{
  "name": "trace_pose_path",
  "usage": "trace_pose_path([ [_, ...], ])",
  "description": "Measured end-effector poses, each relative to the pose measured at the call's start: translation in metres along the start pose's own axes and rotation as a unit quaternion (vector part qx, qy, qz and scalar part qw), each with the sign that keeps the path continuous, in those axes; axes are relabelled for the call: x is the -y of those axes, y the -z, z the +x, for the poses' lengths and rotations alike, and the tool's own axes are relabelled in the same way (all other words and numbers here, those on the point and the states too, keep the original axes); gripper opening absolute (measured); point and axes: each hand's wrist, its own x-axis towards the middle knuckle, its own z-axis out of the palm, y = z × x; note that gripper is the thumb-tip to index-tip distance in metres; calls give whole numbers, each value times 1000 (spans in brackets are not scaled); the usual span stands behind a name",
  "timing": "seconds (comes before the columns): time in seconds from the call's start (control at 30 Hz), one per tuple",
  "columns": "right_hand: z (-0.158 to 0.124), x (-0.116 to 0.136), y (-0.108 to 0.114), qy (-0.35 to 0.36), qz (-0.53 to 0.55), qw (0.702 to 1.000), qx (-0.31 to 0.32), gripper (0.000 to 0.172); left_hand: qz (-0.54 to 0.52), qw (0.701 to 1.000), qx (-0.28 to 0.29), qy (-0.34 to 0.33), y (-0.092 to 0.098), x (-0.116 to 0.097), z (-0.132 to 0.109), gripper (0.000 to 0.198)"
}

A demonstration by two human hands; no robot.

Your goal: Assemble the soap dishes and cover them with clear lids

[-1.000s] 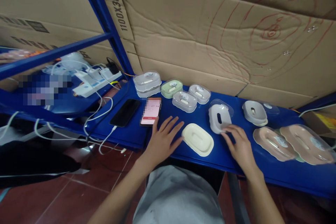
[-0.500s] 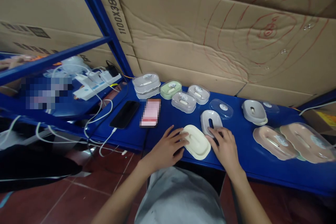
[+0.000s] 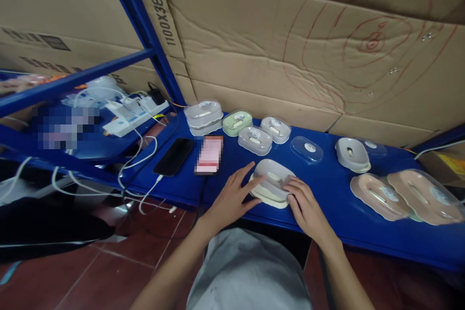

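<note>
Slotted pale grey tray (image 3: 273, 168) lies over the oval cream base (image 3: 273, 201)

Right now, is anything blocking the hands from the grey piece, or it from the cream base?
Nothing visible is: the grey piece lies over the cream base, with the left hand and right hand at its sides.

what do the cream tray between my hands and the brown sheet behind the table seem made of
Cream tray: probably plastic, smooth and satin, judging by its even colour and moulded rim. Brown sheet: most likely cardboard, matte, with creases and wrinkles across its face.
</note>
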Motion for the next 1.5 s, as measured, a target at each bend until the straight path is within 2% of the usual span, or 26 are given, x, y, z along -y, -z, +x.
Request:
trace_pose_path([
  [0.17, 1, 2, 0, 38, -9, 999, 24, 33, 8, 999, 3, -31, -1, 1, -2, 46],
  [0.3, 0, 6, -3, 85, -31, 996, 24, 40, 1, 999, -2, -40, -2, 1, -3, 25],
  [0.47, 2, 0, 4, 102, -61, 992, 51, 46, 12, 999, -1, -40, -3, 1, -3, 22],
  [0.53, 12, -16, 15, 63, -82, 993, 48, 49, 10, 999, -1, -40, -3, 1, -3, 22],
  [0.6, 27, -40, 29, -9, -130, 991, 16, 56, 4, 999, -4, -38, -2, -1, -3, 22],
  [0.67, 43, -69, 40, -91, -188, 978, -10, 67, -3, 999, -9, -38, 0, -3, -3, 20],
  [0.73, 57, -95, 44, -152, -226, 962, 5, 74, -2, 999, -12, -35, 2, -5, -2, 19],
  [0.8, 64, -112, 44, -175, -215, 961, 21, 72, 2, 1000, -9, -27, 4, -7, -3, 19],
  [0.87, 64, -115, 43, -162, -179, 970, 13, 65, 2, 1000, -6, -15, 6, -8, -3, 25],
  [0.93, 57, -105, 42, -140, -129, 982, -14, 58, -4, 1000, -6, -5, 6, -8, -3, 34],
  [1.03, 39, -69, 41, -123, -36, 991, -36, 48, -21, 1000, -3, 11, 5, -7, -3, 51],
  [1.13, 22, -26, 30, -103, 29, 994, -15, 44, -50, 998, 0, 39, 1, -5, -3, 71],
  [1.23, 13, 4, 11, -58, 25, 998, 5, 45, -91, 993, -1, 69, -1, -2, -5, 84],
  [1.37, 13, 18, -9, 25, -29, 999, 4, 52, -128, 989, 1, 78, -4, 2, -8, 84],
  [1.5, 12, 20, -13, 79, -95, 992, -8, 64, -134, 989, -14, 55, -6, 6, -10, 76],
])
